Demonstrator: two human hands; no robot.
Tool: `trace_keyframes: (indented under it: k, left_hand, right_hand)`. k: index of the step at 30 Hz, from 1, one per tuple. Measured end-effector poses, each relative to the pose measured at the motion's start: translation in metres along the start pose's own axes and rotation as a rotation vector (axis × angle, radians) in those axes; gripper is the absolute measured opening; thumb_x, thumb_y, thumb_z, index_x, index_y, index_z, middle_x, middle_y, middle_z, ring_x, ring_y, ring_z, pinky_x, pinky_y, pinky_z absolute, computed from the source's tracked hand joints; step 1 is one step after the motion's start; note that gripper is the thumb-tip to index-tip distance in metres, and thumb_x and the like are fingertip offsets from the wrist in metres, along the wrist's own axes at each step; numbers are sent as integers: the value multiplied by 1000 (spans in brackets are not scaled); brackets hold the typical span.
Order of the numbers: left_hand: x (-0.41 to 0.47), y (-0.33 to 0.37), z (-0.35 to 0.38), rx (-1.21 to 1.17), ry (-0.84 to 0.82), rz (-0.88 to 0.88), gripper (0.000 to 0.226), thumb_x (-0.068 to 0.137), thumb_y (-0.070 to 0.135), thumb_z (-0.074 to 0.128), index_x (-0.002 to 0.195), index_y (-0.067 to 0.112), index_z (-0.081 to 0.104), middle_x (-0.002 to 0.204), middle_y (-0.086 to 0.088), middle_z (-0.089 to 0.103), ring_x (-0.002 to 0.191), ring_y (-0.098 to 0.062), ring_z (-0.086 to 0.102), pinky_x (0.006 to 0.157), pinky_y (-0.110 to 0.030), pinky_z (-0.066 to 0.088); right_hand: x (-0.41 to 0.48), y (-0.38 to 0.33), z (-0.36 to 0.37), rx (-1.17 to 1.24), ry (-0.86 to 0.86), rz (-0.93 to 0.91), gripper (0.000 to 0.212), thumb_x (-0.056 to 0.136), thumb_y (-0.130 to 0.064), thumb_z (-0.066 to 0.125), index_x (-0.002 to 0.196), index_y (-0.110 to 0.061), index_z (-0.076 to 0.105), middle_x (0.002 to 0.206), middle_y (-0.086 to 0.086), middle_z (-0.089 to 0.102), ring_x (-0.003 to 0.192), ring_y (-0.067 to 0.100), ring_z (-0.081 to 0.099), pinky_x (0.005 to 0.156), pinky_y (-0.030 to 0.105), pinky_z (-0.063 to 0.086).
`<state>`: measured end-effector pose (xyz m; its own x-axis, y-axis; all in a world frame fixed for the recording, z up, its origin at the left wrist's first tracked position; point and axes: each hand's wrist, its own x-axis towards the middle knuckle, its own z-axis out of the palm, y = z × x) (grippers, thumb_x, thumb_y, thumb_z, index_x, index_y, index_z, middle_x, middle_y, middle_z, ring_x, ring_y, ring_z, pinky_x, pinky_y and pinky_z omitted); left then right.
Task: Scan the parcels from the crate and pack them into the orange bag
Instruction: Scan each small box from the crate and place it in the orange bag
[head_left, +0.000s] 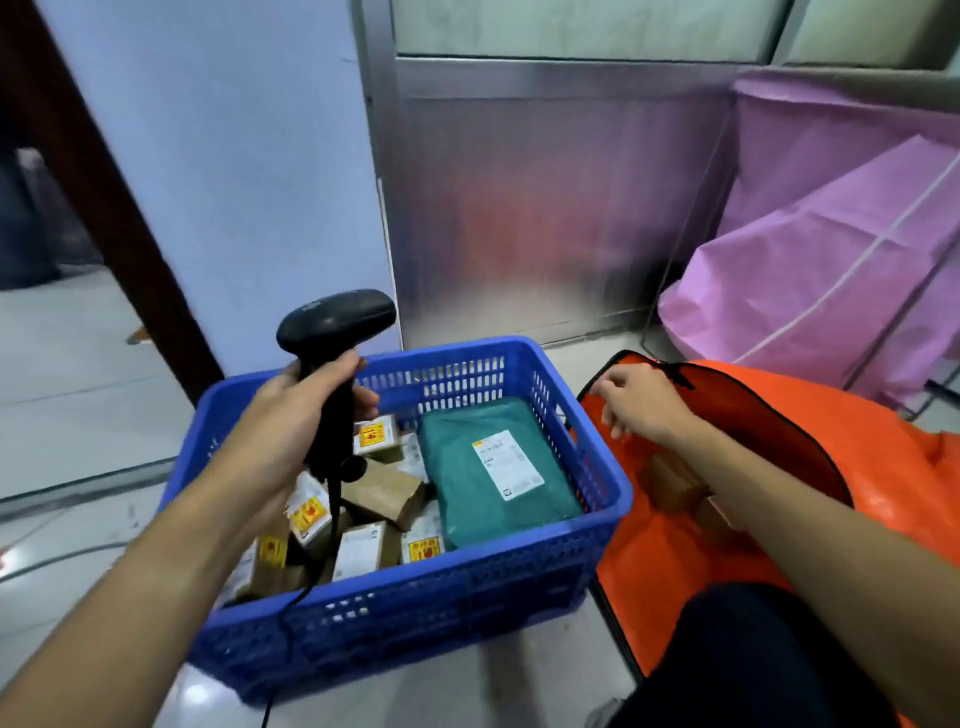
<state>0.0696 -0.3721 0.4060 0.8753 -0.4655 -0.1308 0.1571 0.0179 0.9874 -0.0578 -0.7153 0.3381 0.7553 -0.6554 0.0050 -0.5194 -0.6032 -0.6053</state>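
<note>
A blue plastic crate (519, 582) stands on the floor in the middle. It holds a green mailer with a white label (493, 467) on the right and several small cardboard boxes (384, 493) with yellow stickers on the left. My left hand (306, 410) grips the handle of a black barcode scanner (332, 325) above the crate's left side, its cable hanging down into the crate. My right hand (641, 400) hovers with loosely curled fingers, holding nothing, over the open orange bag (779, 452) to the right. A brown cardboard parcel (675, 483) lies inside the bag.
Pink fabric bags (831, 249) on a frame stand at the back right. A metal door panel (545, 208) and a pale wall rise behind the crate. My dark-clad knee (753, 660) is at the lower right. Tiled floor (78, 389) stretches to the left.
</note>
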Motion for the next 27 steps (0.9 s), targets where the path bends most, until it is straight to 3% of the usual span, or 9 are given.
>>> trace_keyframes:
  k: [3, 6, 12, 16, 18, 20, 23, 25, 27]
  left_hand:
    - [-20, -12, -50, -37, 130, 6, 26, 99, 26, 66, 115, 7, 68, 76, -9, 70, 66, -21, 66, 74, -37, 54]
    - [-24, -26, -96, -29, 208, -59, 29, 98, 25, 68, 115, 3, 68, 67, -7, 62, 54, -20, 57, 56, -30, 52]
    - [-1, -34, -133, 1, 305, -133, 27, 95, 29, 71, 106, 4, 72, 64, -5, 62, 48, -16, 56, 51, -27, 52]
    - [6, -31, -141, -12, 337, -100, 19, 95, 30, 70, 95, 11, 71, 61, -3, 62, 48, -17, 56, 51, -27, 52]
    - [11, -28, -137, 9, 334, -82, 17, 95, 29, 69, 93, 12, 69, 59, -2, 62, 48, -17, 54, 50, -27, 50]
    - [14, -29, -135, 18, 318, -85, 15, 96, 26, 68, 93, 11, 68, 57, -1, 60, 47, -15, 53, 48, -27, 48]
    - [19, -29, -133, 14, 312, -100, 15, 96, 26, 68, 94, 12, 67, 58, -1, 60, 47, -13, 53, 47, -26, 47]
    - [21, -29, -134, 10, 324, -94, 16, 96, 28, 68, 96, 12, 68, 61, -1, 61, 49, -14, 54, 48, -26, 48]
    - [21, -28, -135, 12, 324, -87, 20, 95, 29, 69, 100, 10, 70, 66, -3, 62, 53, -14, 56, 51, -27, 50]
  right_hand:
    - [-1, -47, 15, -96, -122, -85, 23, 97, -14, 49, 83, -13, 67, 63, 7, 73, 53, 22, 71, 62, 35, 57]
    - [-3, -89, 53, -270, -171, -212, 16, 97, -23, 54, 92, -15, 67, 89, 6, 73, 80, 26, 70, 81, 41, 56]
    - [-16, -150, 154, -301, -350, -288, 27, 96, -23, 58, 103, 0, 70, 103, 16, 73, 96, 34, 66, 86, 44, 55]
    - [-22, -168, 229, -281, -580, -253, 33, 102, -34, 56, 110, -5, 70, 105, 14, 73, 96, 31, 67, 86, 45, 56]
    - [-28, -177, 258, -188, -684, -193, 36, 104, -34, 56, 102, -1, 68, 98, 16, 75, 81, 28, 70, 69, 40, 60]
    - [-36, -190, 288, -127, -785, -105, 37, 105, -37, 53, 103, -2, 67, 100, 16, 74, 74, 21, 67, 57, 28, 52]
    - [-49, -213, 330, -40, -941, 11, 50, 104, -45, 52, 127, -2, 59, 113, 20, 71, 87, 24, 65, 77, 35, 55]
    - [-58, -226, 355, -15, -996, 82, 45, 102, -48, 54, 118, -6, 57, 92, 13, 68, 79, 23, 65, 78, 37, 58]
    - [-69, -233, 377, -12, -1004, 141, 35, 102, -41, 57, 90, -9, 52, 58, 5, 56, 50, 16, 54, 50, 22, 49]
